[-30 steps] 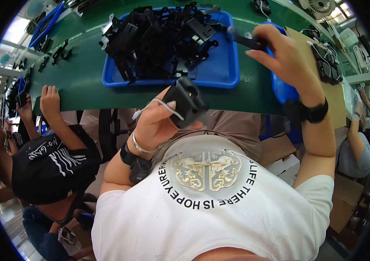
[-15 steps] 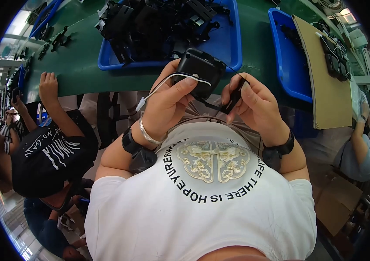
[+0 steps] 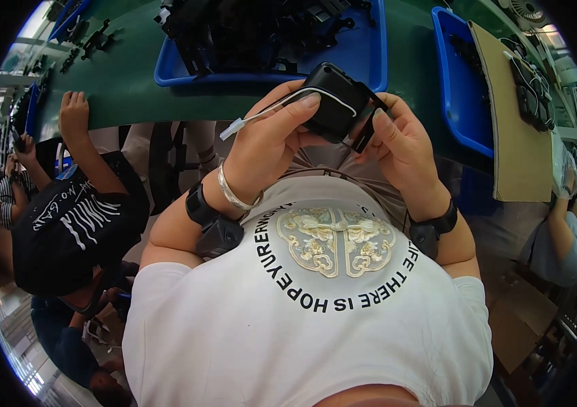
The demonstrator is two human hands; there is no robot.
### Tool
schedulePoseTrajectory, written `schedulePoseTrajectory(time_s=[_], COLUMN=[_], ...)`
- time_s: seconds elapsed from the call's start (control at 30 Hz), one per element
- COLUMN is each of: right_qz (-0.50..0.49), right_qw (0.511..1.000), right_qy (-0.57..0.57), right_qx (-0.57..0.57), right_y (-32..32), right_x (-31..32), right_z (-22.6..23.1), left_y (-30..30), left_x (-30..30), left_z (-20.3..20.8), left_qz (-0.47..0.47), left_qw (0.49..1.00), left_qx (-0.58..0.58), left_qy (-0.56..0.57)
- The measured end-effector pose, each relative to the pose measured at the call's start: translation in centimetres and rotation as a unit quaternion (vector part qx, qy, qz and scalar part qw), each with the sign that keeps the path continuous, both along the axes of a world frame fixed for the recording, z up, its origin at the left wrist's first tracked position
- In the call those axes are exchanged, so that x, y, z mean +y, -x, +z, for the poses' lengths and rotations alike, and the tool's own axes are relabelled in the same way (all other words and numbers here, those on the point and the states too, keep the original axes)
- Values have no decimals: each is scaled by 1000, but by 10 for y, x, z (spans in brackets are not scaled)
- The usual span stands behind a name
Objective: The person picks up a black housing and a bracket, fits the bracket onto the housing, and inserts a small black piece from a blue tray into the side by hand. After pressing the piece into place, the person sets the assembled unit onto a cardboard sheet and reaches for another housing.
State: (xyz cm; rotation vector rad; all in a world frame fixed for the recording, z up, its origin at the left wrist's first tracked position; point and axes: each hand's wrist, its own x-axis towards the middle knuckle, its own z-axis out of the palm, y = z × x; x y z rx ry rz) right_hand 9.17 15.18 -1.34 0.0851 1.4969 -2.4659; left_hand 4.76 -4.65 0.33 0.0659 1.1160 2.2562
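My left hand [image 3: 271, 132] is closed around a black plastic housing [image 3: 332, 105] with rounded corners, its thumb lying on the upper face. A thin white cable [image 3: 346, 102] runs across that face under the thumb, and its white plug [image 3: 232, 129] hangs out past the left wrist side. Pinched in my right hand [image 3: 400, 142] is a black bracket-like frame [image 3: 368, 125], held against the right edge of the housing. Whether the two are joined cannot be seen. Both hands are over my lap, at the table's near edge.
A blue tray [image 3: 166, 71] heaped with black brackets [image 3: 224, 34] stands on the green table [image 3: 122, 74]. Farther right are another blue tray [image 3: 448, 85], a cardboard sheet [image 3: 516, 152] and black housings with white cables [image 3: 529, 95]. A co-worker's hand [image 3: 75, 112] rests at the table edge on the left.
The housing has moved up and right and turned slightly. My right hand has brought the black frame from below beside the housing up against its edge.
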Motion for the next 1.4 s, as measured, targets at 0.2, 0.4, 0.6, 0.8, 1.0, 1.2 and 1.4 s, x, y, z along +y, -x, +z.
schedulePoseTrajectory(time_s=[0.2, 0.4, 0.6, 0.8, 1.0, 1.2, 1.4], right_qz=[-26, -33, -46, 39, -111, 13, -45], right_qw=[999, 998, 978, 885, 628, 490, 434], right_qy=[12, -22, -154, -434, -732, -848, -896], right_qx=[18, 39, 134, 167, 240, 202, 84], right_y=[-1, 6, 5, 9, 73, 149, 153], right_x=[-3, -19, -23, 32, 169, 172, 170], right_z=[2, 11, 3, 51, 66, 41, 7], left_y=[-3, -9, -9, -9, -10, -17, -22], left_x=[2, 13, 18, 9, 11, 15, 5], left_z=[0, -4, 0, -4, -4, -4, -6], left_qz=[16, 83, 112, 80, 16, -46, -21], left_qw=[1000, 995, 987, 992, 996, 996, 998], left_qx=[3, 27, 112, 101, 83, 72, 64], left_qy=[-22, -53, -11, -4, 23, 10, 17])
